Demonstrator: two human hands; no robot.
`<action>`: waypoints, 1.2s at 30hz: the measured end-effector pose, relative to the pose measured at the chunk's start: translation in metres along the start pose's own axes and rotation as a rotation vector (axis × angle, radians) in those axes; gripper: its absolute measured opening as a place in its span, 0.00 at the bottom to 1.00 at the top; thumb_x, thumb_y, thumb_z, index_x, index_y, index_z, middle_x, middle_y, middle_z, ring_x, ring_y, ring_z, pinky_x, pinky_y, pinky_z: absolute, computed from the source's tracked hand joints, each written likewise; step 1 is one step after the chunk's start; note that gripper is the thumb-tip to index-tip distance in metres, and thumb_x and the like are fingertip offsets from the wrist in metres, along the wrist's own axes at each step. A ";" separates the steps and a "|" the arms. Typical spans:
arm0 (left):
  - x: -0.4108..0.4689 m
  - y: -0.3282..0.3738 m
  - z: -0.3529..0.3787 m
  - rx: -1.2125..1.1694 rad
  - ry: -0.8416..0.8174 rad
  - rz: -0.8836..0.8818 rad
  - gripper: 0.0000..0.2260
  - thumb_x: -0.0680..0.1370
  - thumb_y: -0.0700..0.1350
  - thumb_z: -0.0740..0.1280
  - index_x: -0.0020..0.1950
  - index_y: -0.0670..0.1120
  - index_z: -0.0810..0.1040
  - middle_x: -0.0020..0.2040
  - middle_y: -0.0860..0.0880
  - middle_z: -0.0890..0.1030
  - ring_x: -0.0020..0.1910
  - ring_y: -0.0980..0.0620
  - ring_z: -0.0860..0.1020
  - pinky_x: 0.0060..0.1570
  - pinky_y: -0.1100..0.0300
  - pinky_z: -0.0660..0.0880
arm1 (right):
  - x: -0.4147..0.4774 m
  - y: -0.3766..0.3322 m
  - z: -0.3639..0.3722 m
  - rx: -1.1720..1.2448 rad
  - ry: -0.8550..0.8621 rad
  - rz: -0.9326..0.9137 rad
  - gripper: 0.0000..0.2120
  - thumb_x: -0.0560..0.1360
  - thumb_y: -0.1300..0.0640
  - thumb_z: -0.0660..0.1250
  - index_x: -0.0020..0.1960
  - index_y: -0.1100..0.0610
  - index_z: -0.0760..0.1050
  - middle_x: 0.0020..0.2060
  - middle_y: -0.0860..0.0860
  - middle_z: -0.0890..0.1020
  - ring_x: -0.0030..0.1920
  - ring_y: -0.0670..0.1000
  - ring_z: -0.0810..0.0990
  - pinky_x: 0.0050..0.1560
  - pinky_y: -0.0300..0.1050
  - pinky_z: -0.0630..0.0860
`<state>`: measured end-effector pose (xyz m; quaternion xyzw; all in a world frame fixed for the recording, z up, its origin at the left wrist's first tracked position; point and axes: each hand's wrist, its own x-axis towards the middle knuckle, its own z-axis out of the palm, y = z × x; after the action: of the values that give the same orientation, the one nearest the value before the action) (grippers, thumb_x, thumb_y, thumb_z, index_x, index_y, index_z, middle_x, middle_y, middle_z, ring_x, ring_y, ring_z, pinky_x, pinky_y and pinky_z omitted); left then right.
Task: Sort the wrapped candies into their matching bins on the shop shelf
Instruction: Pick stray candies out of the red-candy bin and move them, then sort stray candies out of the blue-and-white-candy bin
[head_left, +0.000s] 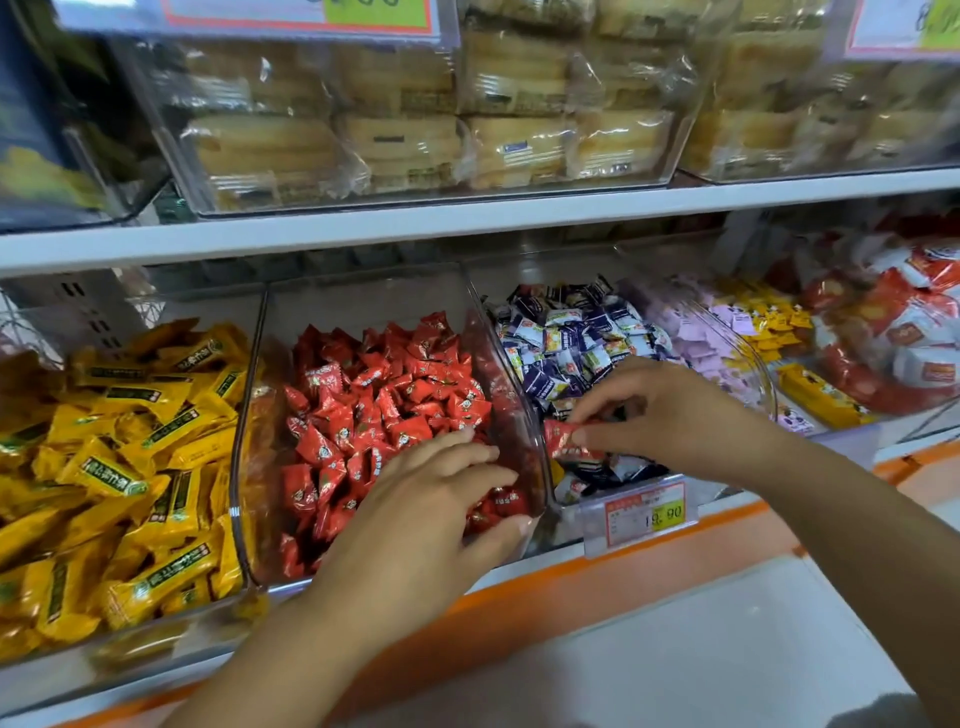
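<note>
From the head view, my right grip (670, 421) pinches one red wrapped candy (567, 441) between thumb and fingertips. The candy is over the front of the clear bin (748, 353) of blue-and-white candies (571, 338), just right of the wall that divides it from the next bin. My left grip (431, 514) reaches into the front right corner of the red-candy bin (260, 364). Its fingers are spread and lightly bent over the heap of red candies (374, 405). A few red wrappers show between its fingers and thumb, but I cannot tell whether it grasps them or only rests on them. To the left stands a bin of yellow wrapped bars (130, 467). To the right of the blue-and-white bin lie pink and yellow candies (727, 332), and beyond them red-and-white packets (893, 332). A price tag (641, 514) hangs on the shelf edge below my right grip. On the upper shelf (363, 228), clear boxes hold wrapped pale cakes (415, 130).
</note>
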<state>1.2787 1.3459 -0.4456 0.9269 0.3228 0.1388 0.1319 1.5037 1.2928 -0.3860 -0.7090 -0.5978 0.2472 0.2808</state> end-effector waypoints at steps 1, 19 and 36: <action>0.000 0.000 0.001 -0.001 0.004 0.002 0.36 0.68 0.73 0.41 0.71 0.63 0.68 0.73 0.67 0.61 0.72 0.70 0.47 0.63 0.75 0.37 | 0.000 -0.002 -0.003 0.050 -0.004 0.012 0.02 0.70 0.55 0.76 0.42 0.49 0.85 0.38 0.47 0.81 0.35 0.41 0.78 0.36 0.28 0.72; 0.000 0.006 0.003 -0.053 0.013 -0.004 0.30 0.70 0.72 0.50 0.64 0.61 0.77 0.65 0.66 0.72 0.71 0.66 0.58 0.66 0.75 0.46 | 0.019 -0.031 -0.022 0.266 0.099 -0.044 0.05 0.75 0.57 0.71 0.47 0.49 0.84 0.35 0.51 0.84 0.32 0.45 0.78 0.40 0.43 0.74; 0.001 0.002 0.007 -0.169 0.142 0.008 0.22 0.74 0.67 0.58 0.58 0.59 0.80 0.56 0.65 0.78 0.62 0.67 0.69 0.65 0.65 0.65 | 0.019 0.014 0.033 -0.642 -0.130 -0.358 0.05 0.76 0.54 0.67 0.51 0.49 0.81 0.46 0.44 0.66 0.50 0.46 0.63 0.47 0.43 0.67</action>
<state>1.2828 1.3441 -0.4513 0.9017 0.3147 0.2312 0.1857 1.4941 1.3134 -0.4202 -0.6281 -0.7759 0.0385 0.0444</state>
